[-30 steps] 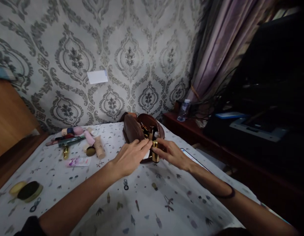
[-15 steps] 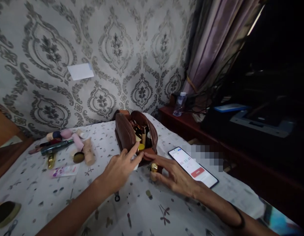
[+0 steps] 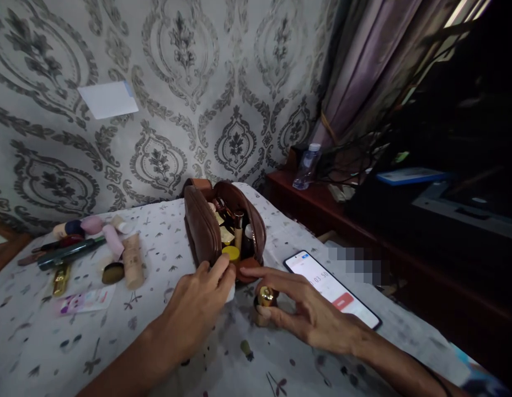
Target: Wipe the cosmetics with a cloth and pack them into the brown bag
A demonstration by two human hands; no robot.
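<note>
The right hand [image 3: 312, 311] pinches a gold-capped item [image 3: 266, 296] just in front of the open brown bag [image 3: 201, 226], its lower part hard to make out; the left hand [image 3: 193, 309] hides the bag's near corner and most of something white [image 3: 230, 293], so I cannot tell its grip; the right hand partly covers the phone [image 3: 296, 266].

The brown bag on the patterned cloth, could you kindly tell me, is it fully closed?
No, the brown bag gapes open at the top, with a yellow lid showing inside it.
</note>
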